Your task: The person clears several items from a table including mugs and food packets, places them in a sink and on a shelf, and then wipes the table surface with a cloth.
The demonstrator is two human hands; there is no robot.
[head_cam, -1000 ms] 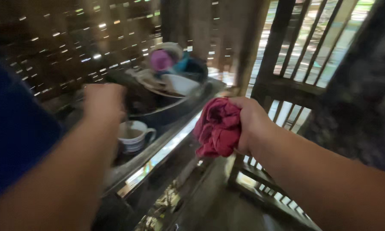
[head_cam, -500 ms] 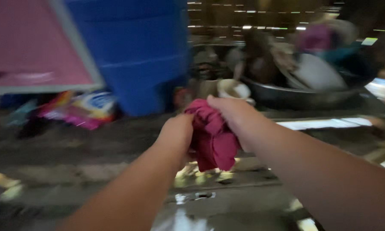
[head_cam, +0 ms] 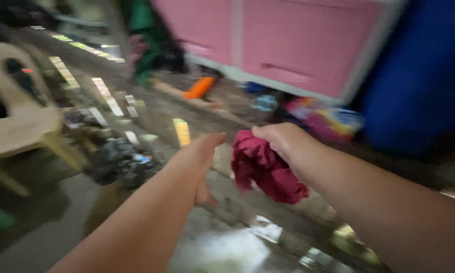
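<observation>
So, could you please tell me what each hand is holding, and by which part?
The right hand has its grip on the bunched top of a dark red cloth. The left hand holds nothing.

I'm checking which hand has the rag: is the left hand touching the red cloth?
Apart. The head view shows a strip of dark floor between the left hand and the red cloth, which is bunched in the right hand.

I am seeing a crumpled dark red cloth (head_cam: 268,169) showing deep crimson with no pattern. A pale cream plastic chair (head_cam: 15,108) is glowing off-white. A large pink plastic cabinet (head_cam: 288,45) is showing plain pink with whitish edging, a big blue plastic drum (head_cam: 419,76) solid blue, and a small orange object (head_cam: 199,87) bright orange.
</observation>
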